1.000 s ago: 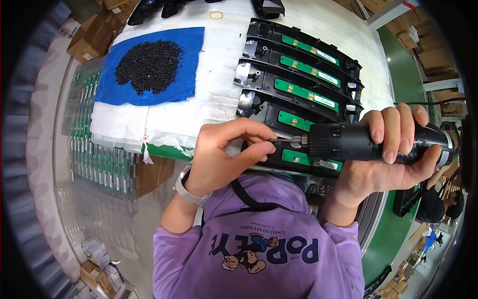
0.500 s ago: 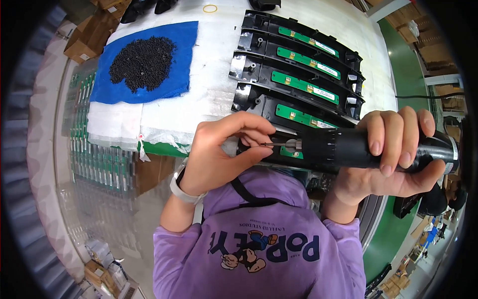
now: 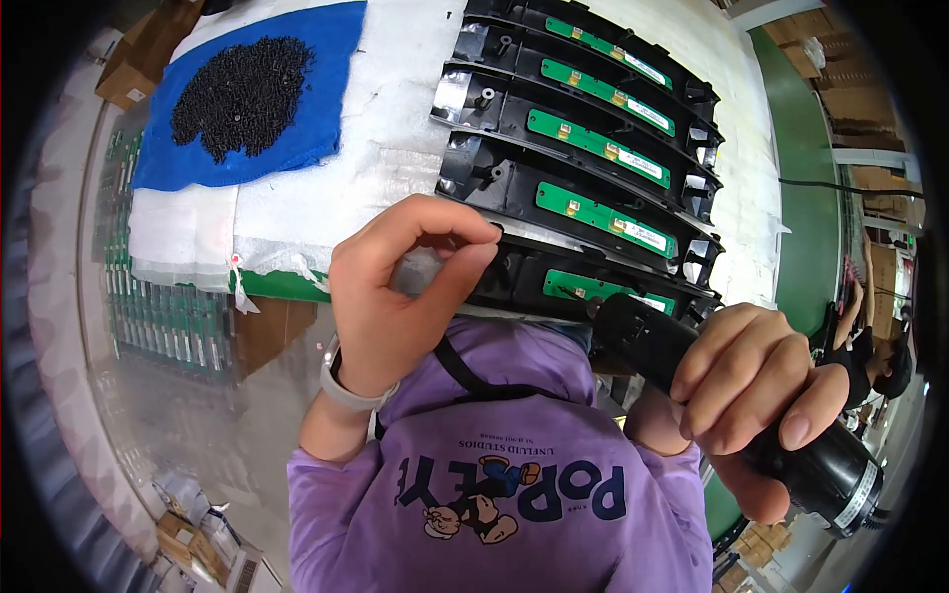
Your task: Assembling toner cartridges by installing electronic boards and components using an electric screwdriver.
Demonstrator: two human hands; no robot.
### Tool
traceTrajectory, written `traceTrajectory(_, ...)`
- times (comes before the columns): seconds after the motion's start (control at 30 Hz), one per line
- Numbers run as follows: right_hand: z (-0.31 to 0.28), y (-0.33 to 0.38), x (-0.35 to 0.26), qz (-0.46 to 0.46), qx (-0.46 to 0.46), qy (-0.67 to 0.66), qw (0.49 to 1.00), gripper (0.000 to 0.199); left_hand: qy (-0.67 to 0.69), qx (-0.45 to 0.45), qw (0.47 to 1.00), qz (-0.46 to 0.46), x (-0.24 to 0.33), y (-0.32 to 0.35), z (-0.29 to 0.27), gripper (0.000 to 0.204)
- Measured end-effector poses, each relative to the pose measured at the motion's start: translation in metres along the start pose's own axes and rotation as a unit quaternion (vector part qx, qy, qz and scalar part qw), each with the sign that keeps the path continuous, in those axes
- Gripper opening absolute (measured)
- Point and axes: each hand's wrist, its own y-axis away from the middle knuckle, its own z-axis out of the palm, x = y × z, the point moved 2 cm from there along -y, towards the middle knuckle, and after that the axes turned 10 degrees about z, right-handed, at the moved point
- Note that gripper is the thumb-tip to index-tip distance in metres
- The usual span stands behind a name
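Gripping a black electric screwdriver [image 3: 732,405], the right hand [image 3: 751,385] has all its fingers wrapped tight round the tool's barrel, which slants from lower right up toward the nearest black plastic housing [image 3: 583,282]. The left hand [image 3: 395,296] hovers just above that housing's left end, its thumb and forefinger pinched together; something tiny may sit in that grip, but the view is too poor to tell. The housing lies at the table's near edge, first in a row of like housings, each carrying a green circuit board [image 3: 605,219]. Farther left on the white padding [image 3: 395,128], a blue cloth [image 3: 326,99] bears a heap of small black screws [image 3: 240,94].
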Motion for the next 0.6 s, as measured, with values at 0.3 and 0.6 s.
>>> traceTrajectory(0.3, 0.006, -0.005, 0.010, 0.019, -0.006, 0.031, 0.999, 0.047, 0.039, 0.019, 0.999, 0.015, -0.011, 0.004, 0.003, 0.012)
traceTrajectory(0.6, 0.017, -0.013, 0.012, 0.071, -0.018, 0.055, 0.996, 0.045, 0.019, 0.007, 0.999, 0.048, -0.011, 0.004, 0.002, 0.012)
